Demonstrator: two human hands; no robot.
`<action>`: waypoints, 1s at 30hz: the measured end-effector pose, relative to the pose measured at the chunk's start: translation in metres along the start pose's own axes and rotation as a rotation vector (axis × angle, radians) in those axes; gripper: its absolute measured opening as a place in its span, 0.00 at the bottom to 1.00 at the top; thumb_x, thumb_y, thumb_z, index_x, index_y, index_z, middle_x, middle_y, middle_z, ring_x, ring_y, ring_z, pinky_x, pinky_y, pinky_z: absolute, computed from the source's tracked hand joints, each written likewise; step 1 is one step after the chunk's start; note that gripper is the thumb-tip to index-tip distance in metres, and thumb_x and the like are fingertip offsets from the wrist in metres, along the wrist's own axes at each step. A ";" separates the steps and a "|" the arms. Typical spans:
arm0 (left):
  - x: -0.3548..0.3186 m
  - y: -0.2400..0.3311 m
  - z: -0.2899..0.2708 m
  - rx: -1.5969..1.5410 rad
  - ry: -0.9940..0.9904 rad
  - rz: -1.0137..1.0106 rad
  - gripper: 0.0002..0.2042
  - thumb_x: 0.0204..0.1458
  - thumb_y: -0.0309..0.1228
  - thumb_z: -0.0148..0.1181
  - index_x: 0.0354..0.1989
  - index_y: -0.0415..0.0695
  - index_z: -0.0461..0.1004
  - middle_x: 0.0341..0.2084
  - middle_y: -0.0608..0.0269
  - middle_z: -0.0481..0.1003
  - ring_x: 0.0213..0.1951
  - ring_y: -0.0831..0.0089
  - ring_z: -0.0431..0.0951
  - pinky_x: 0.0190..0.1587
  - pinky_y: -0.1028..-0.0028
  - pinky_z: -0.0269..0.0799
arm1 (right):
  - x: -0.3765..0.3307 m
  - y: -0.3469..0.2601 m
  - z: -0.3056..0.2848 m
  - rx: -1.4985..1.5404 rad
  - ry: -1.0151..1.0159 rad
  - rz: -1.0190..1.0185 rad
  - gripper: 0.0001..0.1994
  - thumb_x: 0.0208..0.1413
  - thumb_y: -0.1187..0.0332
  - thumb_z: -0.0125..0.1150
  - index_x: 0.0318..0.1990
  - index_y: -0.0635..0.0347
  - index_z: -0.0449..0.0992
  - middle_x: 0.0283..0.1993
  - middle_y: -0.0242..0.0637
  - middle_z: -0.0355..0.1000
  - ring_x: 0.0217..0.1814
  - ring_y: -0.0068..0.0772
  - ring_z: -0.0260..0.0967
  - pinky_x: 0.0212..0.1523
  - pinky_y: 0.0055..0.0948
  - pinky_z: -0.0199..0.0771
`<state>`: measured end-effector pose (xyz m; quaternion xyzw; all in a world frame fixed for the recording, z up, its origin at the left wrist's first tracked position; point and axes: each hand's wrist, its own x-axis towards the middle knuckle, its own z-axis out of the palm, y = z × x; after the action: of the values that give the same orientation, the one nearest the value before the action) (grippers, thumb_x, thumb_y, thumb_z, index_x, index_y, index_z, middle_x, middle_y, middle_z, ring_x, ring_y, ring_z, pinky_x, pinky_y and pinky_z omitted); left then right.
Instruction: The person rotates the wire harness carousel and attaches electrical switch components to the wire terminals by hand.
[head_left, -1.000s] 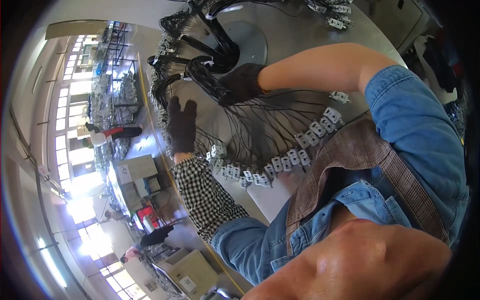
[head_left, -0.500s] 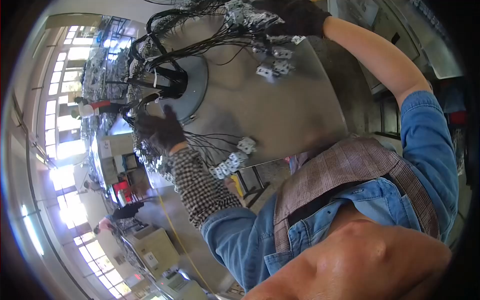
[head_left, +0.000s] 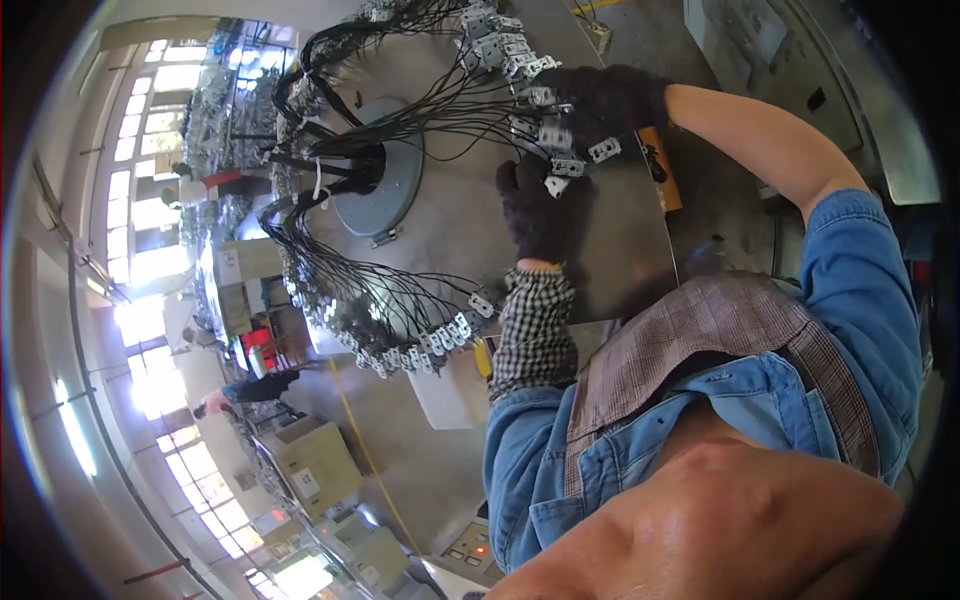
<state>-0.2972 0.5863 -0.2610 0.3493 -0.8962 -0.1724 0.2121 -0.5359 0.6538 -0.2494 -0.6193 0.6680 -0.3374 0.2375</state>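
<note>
Both my hands wear dark gloves. My right hand point(head_left: 610, 100) reaches over a row of small silvery metal pieces point(head_left: 512, 50) at the ends of black wires point(head_left: 440, 115). Its dark fingers lie against some of them, and their grip cannot be made out. Just nearer to me, my left hand point(head_left: 540, 212) is at the tabletop with thumb and fingers apart. A loose-hanging metal piece point(head_left: 557, 186) lies beside its fingers, and another piece point(head_left: 604, 150) sits below my right hand. The wires run from a dark central post point(head_left: 360, 165) on a round grey base point(head_left: 400, 195).
A second fan of wires ends in a row of metal pieces point(head_left: 440, 338) along the table's point(head_left: 630, 230) near left edge. A whitish bin point(head_left: 450, 395) stands below that edge. An orange object point(head_left: 660, 175) is beyond the right edge. Other people point(head_left: 255, 390) are far left.
My left hand has moved right, from beside the post to the metal pieces near my right hand. My right hand has come nearer to me, and the wired pieces there have shifted.
</note>
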 end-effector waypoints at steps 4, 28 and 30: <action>-0.018 -0.009 -0.028 -0.080 -0.086 0.125 0.41 0.27 0.45 0.82 0.53 0.42 0.71 0.48 0.46 0.72 0.56 0.41 0.69 0.54 0.49 0.72 | 0.006 0.024 -0.008 -0.309 0.465 -0.098 0.37 0.57 0.47 0.65 0.71 0.49 0.62 0.61 0.47 0.73 0.60 0.50 0.73 0.59 0.43 0.73; -0.043 0.005 -0.001 0.128 0.209 0.064 0.30 0.32 0.48 0.78 0.44 0.46 0.77 0.38 0.53 0.73 0.41 0.52 0.76 0.41 0.55 0.75 | -0.016 -0.002 0.086 -0.185 0.386 -0.502 0.29 0.54 0.58 0.70 0.65 0.43 0.71 0.68 0.41 0.64 0.55 0.43 0.76 0.44 0.37 0.84; -0.048 -0.002 -0.017 0.119 0.164 0.109 0.28 0.33 0.49 0.77 0.42 0.46 0.77 0.36 0.54 0.73 0.40 0.53 0.76 0.39 0.55 0.75 | -0.016 0.004 0.089 -0.239 0.396 -0.451 0.28 0.54 0.53 0.69 0.64 0.39 0.72 0.67 0.39 0.65 0.54 0.40 0.77 0.44 0.34 0.84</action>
<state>-0.2560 0.6162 -0.2601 0.3248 -0.9022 -0.0778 0.2728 -0.4715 0.6553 -0.3126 -0.6977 0.5818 -0.4147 -0.0522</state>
